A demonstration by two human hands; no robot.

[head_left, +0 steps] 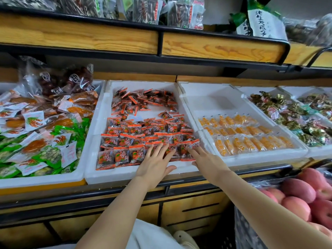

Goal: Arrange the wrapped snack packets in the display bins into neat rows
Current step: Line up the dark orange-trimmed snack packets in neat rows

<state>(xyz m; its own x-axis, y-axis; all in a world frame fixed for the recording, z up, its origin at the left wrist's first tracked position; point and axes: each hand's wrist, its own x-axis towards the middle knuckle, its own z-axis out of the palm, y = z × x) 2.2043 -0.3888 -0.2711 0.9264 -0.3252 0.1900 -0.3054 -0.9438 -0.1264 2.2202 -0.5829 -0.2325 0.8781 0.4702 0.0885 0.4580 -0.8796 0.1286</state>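
I am resting my left hand (154, 163) and right hand (203, 159), fingers spread flat and gripping nothing, on the front row of orange snack packets (143, 141) in the middle foam bin (129, 174). They look light, crinkly and slippery; I judge sliding them by their flat faces is working better than pinching.

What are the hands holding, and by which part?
Nothing is gripped: the left hand and right hand lie, fingers straight, on the front row of orange-red packets in the white bin.

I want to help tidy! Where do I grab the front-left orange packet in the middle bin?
Pinch the front-left packet by its flat orange top seal, reaching down from above: it lies flat, with the bin wall and a neighbour close beside it.
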